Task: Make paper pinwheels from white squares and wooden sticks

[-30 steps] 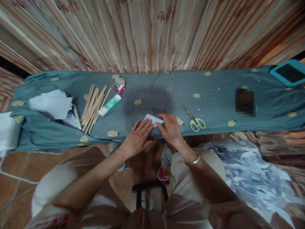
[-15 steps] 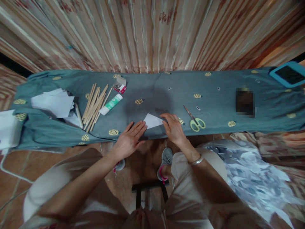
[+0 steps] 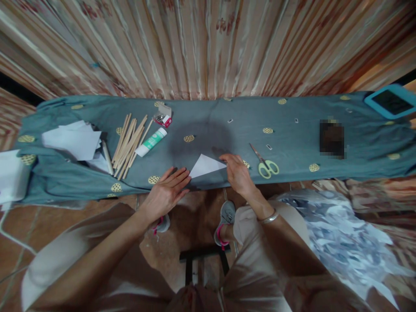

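Striped curtain (image 3: 201,47) fills the background, its folds falling to the far edge of a long green cloth (image 3: 247,112) printed with yellow pineapples. Beyond the cloth's near edge, on the right, spreads a heap of white scraps (image 3: 351,242). Loose sheets (image 3: 73,141) lie toward the cloth's left end, and next to them a bundle of pale sticks (image 3: 130,145), some crossing over others.

Two hands work at the near edge. The left hand (image 3: 167,190) is flat, palm down, its fingers straight and close together, the thumb a little apart; it grips nothing. The right hand (image 3: 237,173) has its fingers bent, the tips at a corner of the paper; whether they pinch it or only press on it I cannot tell.

The paper (image 3: 206,166) is plain white, flat and roughly triangular: one point faces the curtain, and the long near side slants slightly upward to the right, toward a narrow tip. It lies on the cloth between the hands, its left corner at the left fingertips, its right tip under or against the right fingers, most of its face uncovered.

Green-handled scissors (image 3: 268,168) rest right of the right hand, blades apart from the paper. A glue tube (image 3: 151,142) leans against the sticks, and just beyond it sits a small red box (image 3: 162,116), flap raised.
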A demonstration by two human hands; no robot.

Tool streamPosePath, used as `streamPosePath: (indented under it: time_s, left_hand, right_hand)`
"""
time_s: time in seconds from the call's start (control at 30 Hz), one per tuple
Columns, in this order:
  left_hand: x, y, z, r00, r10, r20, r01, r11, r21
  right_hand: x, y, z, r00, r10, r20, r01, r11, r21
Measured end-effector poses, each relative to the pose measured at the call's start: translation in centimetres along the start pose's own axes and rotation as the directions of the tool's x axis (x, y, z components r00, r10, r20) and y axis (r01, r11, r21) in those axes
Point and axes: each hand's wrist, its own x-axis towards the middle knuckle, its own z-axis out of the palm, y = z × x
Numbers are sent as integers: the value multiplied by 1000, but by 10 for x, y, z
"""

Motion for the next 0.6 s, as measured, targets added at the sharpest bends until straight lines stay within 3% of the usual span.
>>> streamPosePath:
  time_s: [0.2,0.4,0.6]
  left_hand:
    - [-5,1,-4,999,24,-21,-23,997,76]
    - [-2,3,-6,999,19,-42,-14,995,102]
    - [2,3,-6,999,1,-36,2,997,74]
  right_hand:
    - [1,1,-1,1000,13,-11,-13,1000,26]
    - [7,0,-5,992,128,4,-126,972,196]
    - [12,-9,-4,993,80,86,-91,987,135]
